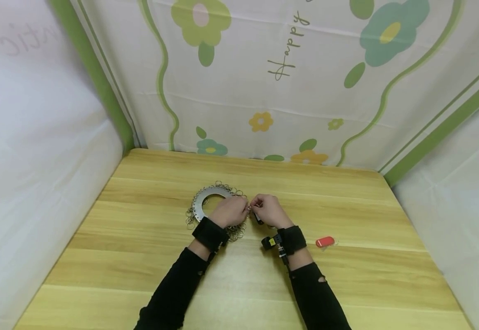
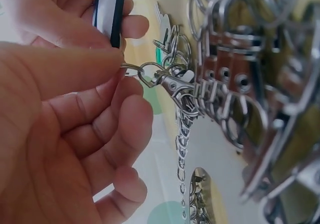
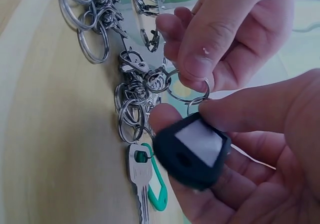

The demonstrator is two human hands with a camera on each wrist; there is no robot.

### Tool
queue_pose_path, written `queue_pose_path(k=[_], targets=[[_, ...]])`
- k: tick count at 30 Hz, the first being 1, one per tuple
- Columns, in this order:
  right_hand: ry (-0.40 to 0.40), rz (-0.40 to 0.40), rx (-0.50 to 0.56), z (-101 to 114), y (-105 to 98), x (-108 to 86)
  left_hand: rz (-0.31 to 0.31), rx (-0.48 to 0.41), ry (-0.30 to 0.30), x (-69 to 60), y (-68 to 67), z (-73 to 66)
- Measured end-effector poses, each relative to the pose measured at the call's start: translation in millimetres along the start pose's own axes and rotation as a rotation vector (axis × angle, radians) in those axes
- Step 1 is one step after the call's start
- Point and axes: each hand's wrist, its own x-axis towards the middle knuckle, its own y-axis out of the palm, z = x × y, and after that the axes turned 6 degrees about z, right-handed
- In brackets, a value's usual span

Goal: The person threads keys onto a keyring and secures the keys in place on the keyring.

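A round metal plate (image 1: 198, 205), edged with many small rings and clasps, lies on the table. Over its right side the left hand (image 1: 230, 211) pinches a split ring (image 3: 186, 100) that is linked to one of the clasps (image 2: 175, 84). Just to the right, the right hand (image 1: 270, 211) grips a black tag (image 3: 192, 151) with a white label between thumb and fingers. The tag's small ring meets the split ring at the fingertips. A silver key (image 3: 140, 171) and a green tag (image 3: 159, 196) hang from another ring beside them.
On the wooden table (image 1: 140, 275), a red tag (image 1: 325, 242) lies right of the right wrist, with a small ring and what may be a key. Printed cloth walls (image 1: 231, 91) stand at the back and both sides.
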Motion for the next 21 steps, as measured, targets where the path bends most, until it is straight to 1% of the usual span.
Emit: queue_pose_path(k=[6,11,15,18,21], targets=[[-0.019,0.039,0.023,0.5,-1.0,-1.0,0.013,-0.001,-0.018,0.2,-0.7,0.3],[-0.047,0.07,0.01,0.6,-1.4,-1.9,0.011,0.03,-0.025,1.6,0.4,0.5],[-0.041,0.061,0.034,1.2,-1.9,-2.7,-0.002,0.014,-0.028,3.0,0.1,0.6],[-0.033,0.038,0.053,2.1,-2.6,-3.6,-0.021,-0.011,-0.016,3.6,0.8,1.4],[-0.026,0.021,0.044,1.5,-2.7,-4.2,-0.023,-0.027,0.009,3.4,1.4,1.7]])
